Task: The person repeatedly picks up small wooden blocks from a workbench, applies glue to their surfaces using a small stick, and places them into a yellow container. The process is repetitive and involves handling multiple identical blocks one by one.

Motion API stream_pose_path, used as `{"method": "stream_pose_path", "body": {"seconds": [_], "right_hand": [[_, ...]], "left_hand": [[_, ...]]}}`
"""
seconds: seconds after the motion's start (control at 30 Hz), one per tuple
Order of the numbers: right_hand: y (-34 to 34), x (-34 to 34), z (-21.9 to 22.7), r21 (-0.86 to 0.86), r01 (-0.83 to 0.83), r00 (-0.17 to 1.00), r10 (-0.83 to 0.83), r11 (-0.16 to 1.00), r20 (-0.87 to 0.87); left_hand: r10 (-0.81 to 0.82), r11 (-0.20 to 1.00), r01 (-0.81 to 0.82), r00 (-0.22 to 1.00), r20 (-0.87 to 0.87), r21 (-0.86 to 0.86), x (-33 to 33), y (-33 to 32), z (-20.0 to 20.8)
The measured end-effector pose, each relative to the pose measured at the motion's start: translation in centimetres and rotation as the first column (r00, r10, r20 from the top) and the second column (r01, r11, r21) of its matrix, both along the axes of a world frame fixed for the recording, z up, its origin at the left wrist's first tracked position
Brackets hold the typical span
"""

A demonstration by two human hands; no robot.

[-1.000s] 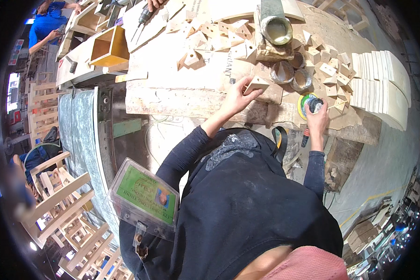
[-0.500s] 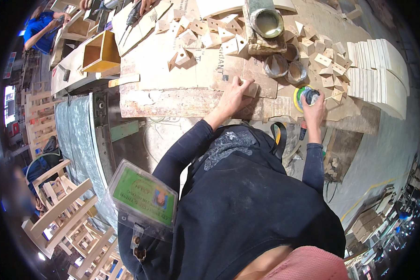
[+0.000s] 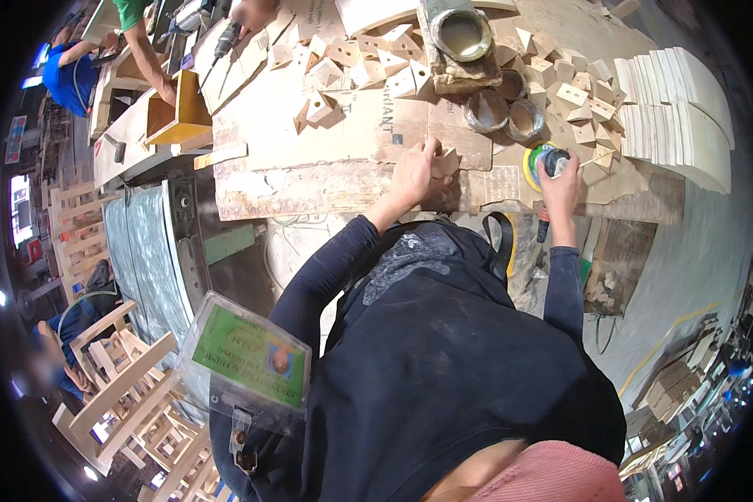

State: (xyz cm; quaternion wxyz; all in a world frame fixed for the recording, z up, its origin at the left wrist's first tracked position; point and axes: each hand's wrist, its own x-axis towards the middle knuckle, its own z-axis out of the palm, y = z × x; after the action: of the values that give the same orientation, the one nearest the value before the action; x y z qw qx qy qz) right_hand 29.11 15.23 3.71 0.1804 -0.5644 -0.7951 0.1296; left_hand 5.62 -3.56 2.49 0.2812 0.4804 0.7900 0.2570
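On the near part of the cardboard-covered bench, my left hand is closed on a small wooden block, its fingers hiding part of it. My right hand grips a round power sander with a yellow-green rim. The sander is tilted, apart from the block and to its right. Behind the hands are loose triangular wooden blocks, several with drilled holes. More blocks are heaped at the right, just beyond the sander.
Open tins and a pot stand behind the sander. Stacked curved pale boards occupy the right end. A drill lies at the far left by a co-worker's hand. Another co-worker's arm reaches into a yellow box.
A green-sleeved co-worker's arm has come in at the upper left, reaching into the yellow box. The block in my left hand has turned slightly. The sander stays near the same spot.
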Motion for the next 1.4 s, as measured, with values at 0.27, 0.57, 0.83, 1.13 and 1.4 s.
{"method": "stream_pose_path", "body": {"seconds": [0.27, 0.57, 0.83, 1.13, 1.4], "right_hand": [[0.0, -0.2, -0.6, -0.014, 0.047, 0.999, -0.047, 0.999, -0.003], [-0.2, 1.6, 0.5, 0.009, -0.066, 0.987, 0.066, 0.998, -0.144], [-6.5, 1.6, 6.1, -0.143, -0.291, 0.956, 0.282, 0.946, -0.084], [-5.2, 1.8, 4.5, -0.053, -0.26, 0.962, 0.254, 0.964, -0.103], [-7.0, 2.2, 5.0, -0.151, -0.331, 0.943, 0.319, 0.932, -0.098]], "left_hand": [[-0.174, 0.944, 0.22, 0.966, -0.193, 0.246, 5.3, 4.1, -0.1], [-0.304, 0.862, 0.384, 0.914, -0.269, 0.33, 7.1, 5.9, -3.4], [-0.316, 0.882, 0.351, 0.935, -0.159, 0.314, 6.7, 5.9, -3.3], [-0.342, 0.895, 0.357, 0.934, -0.103, 0.266, 6.8, 6.1, -3.4], [-0.321, 0.89, 0.341, 0.94, -0.115, 0.302, 7.1, 6.0, -3.4]]}}
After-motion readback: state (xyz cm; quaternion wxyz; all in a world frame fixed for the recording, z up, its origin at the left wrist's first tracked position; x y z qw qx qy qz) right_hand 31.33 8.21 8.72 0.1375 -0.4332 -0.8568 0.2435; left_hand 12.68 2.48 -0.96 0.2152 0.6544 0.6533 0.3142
